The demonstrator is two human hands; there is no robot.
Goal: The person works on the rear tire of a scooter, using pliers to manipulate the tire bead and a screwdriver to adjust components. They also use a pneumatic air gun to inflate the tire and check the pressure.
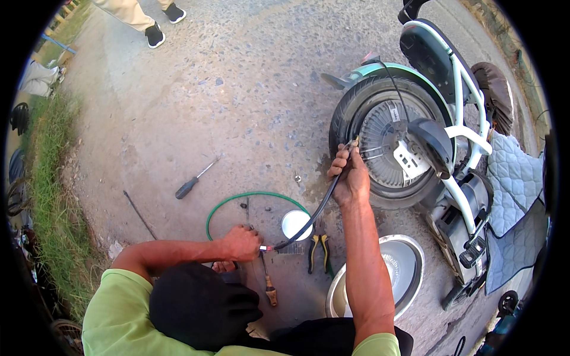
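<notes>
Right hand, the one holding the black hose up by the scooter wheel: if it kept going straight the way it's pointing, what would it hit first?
Most likely the tyre of the scooter's wheel. The right hand holds the black hose with its brass tip aimed up at the hub; the tyre's rubber sits just ahead, though depth is hard to judge.

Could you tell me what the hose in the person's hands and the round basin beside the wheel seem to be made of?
The hose looks like black rubber: matte, and it bends smoothly between both hands. The basin seems to be bare metal, probably steel or aluminium: silvery grey, with a bright sheen along its rim.

Roadside repair spot: scooter (415,142), scattered tools.
</notes>
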